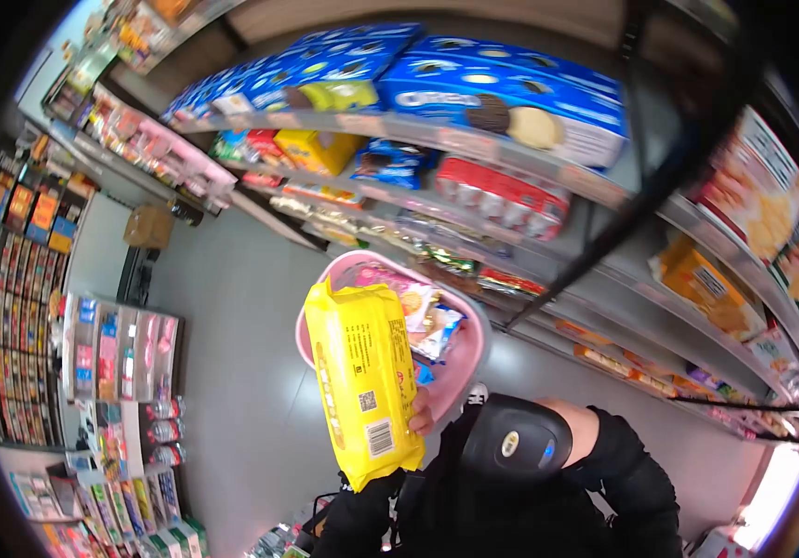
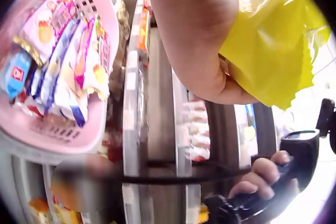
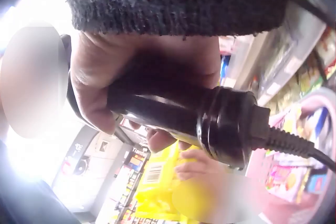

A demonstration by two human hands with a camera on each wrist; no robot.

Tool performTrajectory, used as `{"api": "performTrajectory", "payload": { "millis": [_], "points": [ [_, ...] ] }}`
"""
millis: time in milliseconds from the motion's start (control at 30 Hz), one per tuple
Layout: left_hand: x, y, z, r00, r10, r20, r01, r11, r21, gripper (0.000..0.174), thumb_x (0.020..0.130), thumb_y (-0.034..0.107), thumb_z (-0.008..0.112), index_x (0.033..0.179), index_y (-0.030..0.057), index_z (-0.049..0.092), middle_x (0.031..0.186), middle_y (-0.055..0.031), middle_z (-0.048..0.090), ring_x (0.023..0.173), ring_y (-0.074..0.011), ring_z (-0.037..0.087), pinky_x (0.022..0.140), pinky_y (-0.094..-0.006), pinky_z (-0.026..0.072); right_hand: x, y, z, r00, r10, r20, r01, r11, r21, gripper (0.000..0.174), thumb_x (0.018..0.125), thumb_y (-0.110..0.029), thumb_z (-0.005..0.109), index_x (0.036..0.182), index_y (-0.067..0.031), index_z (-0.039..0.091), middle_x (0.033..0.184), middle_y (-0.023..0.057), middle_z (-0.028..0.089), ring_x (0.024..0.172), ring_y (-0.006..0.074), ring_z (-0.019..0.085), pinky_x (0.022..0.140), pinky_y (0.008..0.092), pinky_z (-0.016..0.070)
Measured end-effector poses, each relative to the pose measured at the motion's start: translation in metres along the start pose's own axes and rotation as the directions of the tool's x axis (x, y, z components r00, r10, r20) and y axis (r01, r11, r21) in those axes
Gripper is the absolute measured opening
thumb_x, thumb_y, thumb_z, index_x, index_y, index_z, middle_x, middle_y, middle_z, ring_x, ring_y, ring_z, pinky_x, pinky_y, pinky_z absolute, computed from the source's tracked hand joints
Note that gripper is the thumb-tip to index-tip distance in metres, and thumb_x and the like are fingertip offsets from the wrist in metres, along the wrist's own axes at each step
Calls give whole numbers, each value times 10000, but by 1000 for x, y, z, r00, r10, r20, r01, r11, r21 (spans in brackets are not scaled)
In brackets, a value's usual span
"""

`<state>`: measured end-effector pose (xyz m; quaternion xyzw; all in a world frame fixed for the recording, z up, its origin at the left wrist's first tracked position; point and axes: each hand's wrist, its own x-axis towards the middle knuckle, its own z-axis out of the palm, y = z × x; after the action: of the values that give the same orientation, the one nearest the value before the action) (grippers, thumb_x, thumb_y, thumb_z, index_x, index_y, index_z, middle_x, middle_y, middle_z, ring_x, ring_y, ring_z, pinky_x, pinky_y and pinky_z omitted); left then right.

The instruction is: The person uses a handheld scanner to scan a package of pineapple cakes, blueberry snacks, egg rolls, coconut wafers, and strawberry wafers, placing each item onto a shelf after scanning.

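A yellow plastic-wrapped package (image 1: 353, 372), its barcode and square code facing up, is gripped by my left hand (image 1: 421, 414) at its right edge. In the left wrist view that hand (image 2: 205, 45) has its fingers curled behind the yellow wrapper (image 2: 273, 45). My right hand (image 3: 152, 66) is wrapped around the handle of a black barcode scanner (image 3: 163, 106), whose cord leaves the handle's end. From the head view, the scanner's head (image 1: 516, 437) lies to the right of the package, over my dark clothing. A pink basket (image 1: 476, 321) stands beyond the package, which overlaps it in this view.
Several wrapped snacks (image 1: 437, 330) lie in the basket. Shelves ahead hold blue Oreo boxes (image 1: 455, 98), a red multipack (image 1: 502, 195) and other packets. Grey floor (image 1: 232, 288) runs to the left, towards a white display rack (image 1: 125, 349) and a cardboard box (image 1: 148, 226).
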<state>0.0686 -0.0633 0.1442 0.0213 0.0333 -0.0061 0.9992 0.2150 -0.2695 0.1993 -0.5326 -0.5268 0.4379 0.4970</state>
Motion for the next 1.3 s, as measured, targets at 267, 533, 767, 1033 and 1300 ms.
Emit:
{"api": "performTrajectory", "payload": {
  "millis": [267,533,767,1033,1300],
  "points": [
    [30,-121,3,907,-404,-119,407,913,7,607,728,548,462,1112,77,437,715,-93,430,522,-164,410,529,-249,357,-131,-41,7,959,202,-201,-223,971,-90,418,643,-197,635,986,-34,460,872,164,560,811,334,534,693,375,437],
    [40,-238,79,929,-347,131,341,938,66,406,837,251,373,1154,-3,391,1044,-155,462,949,-223,429,818,-326,347,-232,-31,33,956,93,-277,-106,994,-33,422,646,-190,643,975,-26,436,824,157,559,772,336,535,663,369,428],
    [22,-291,35,984,-50,-171,150,747,647,534,840,339,346,1239,-7,261,1222,-216,347,1101,-319,375,938,-403,296,-294,-30,39,956,53,-288,-79,994,-79,444,655,-174,648,1004,-15,424,859,163,561,785,323,539,681,357,429],
    [34,-321,22,953,-247,-176,301,830,469,537,814,355,411,1214,12,310,1128,-190,400,957,-278,413,817,-352,339,-336,-27,39,939,42,-340,-52,998,-19,461,659,-181,654,1023,-18,424,894,154,566,810,305,546,714,339,434],
    [50,-338,19,867,-480,-138,499,830,248,540,784,375,486,1186,34,365,1020,-160,461,792,-231,457,679,-294,389,-359,-31,43,948,42,-315,-31,999,40,457,656,-173,657,1010,-1,426,894,153,560,815,288,545,729,326,429]
  ]
}}
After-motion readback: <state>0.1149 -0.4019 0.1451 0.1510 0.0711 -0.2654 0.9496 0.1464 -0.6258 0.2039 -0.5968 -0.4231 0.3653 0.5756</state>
